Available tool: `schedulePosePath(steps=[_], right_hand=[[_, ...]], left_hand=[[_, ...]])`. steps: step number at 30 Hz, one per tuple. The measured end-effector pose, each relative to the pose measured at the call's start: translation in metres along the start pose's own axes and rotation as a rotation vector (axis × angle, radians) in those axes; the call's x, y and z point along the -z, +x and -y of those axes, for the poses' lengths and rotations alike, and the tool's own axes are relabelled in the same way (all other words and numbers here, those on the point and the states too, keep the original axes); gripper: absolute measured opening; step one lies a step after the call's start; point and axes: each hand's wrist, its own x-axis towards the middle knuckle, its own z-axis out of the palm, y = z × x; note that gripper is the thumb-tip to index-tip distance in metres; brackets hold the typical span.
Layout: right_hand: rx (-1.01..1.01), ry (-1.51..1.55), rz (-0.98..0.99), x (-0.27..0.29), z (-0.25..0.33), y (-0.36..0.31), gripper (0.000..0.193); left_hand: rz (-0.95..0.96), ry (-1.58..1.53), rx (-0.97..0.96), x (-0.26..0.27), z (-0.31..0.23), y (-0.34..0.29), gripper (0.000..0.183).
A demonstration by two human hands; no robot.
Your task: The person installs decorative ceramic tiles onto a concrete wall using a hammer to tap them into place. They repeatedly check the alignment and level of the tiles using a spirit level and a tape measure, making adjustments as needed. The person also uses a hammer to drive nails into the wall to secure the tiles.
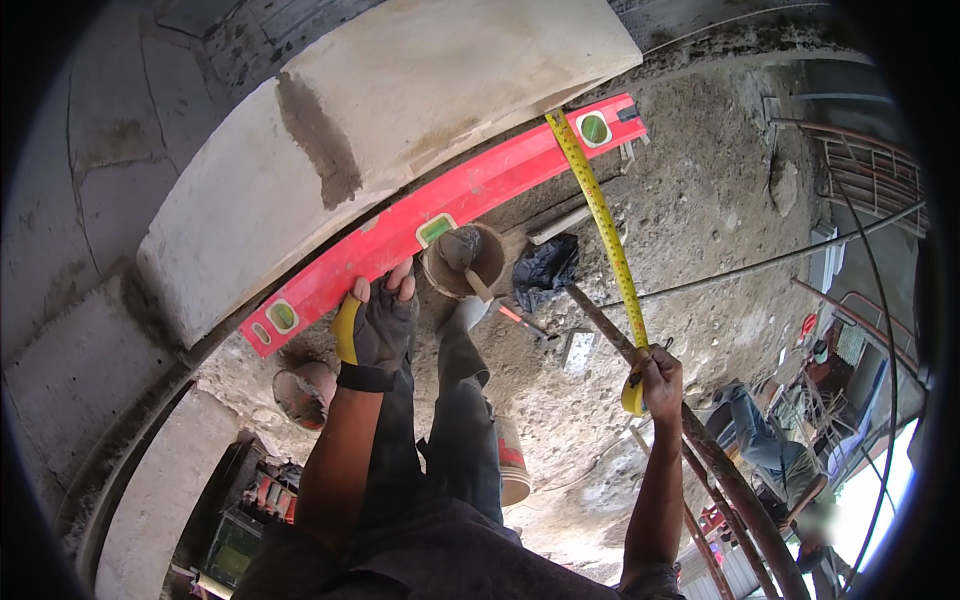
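My left hand (382, 325), in a grey and yellow fingerless glove, curls its fingertips over the lower edge of a long red spirit level (485, 187). The level lies along the front edge of a pale block (450, 85), which has a dark mortar streak down its face. Bare, my right hand (658, 382) is closed around a tape measure (633, 393). Its yellow blade (603, 220) runs out from the hand up to the block's edge, crossing the level near its right-hand vial. The blade's far end meets the block edge there.
Below the level stands a bucket (497, 255) with a trowel in it; a black plastic bag (540, 275) and a hammer (522, 320) lie nearby. More buckets (290, 392) stand by my legs. A long pole (715, 455) slants past my right arm. Another person (765, 430) is at right.
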Motion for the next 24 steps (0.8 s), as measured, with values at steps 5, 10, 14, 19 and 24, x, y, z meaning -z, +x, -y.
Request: schedulePosePath(steps=[5,10,14,19,24], right_hand=[[-0.024,0.018,0.028,-0.02,0.002,-0.027,0.024],[-0.042,0.043,0.178,-0.07,0.006,-0.06,0.019],[-0.065,0.075,0.205,-0.091,0.002,-0.065,0.02],[-0.084,0.035,0.198,-0.094,0.001,-0.062,0.022],[-0.093,0.01,0.188,-0.094,0.002,-0.063,0.021]], left_hand=[[-0.038,0.028,-0.011,0.004,-0.002,-0.003,0.055],[-0.061,-0.003,0.001,0.002,-0.001,-0.003,0.049],[-0.017,-0.061,0.014,0.014,-0.001,-0.001,0.047],[-0.111,-0.021,0.02,0.014,0.0,-0.004,0.047],[-0.133,-0.01,0.029,0.016,0.0,-0.005,0.048]])
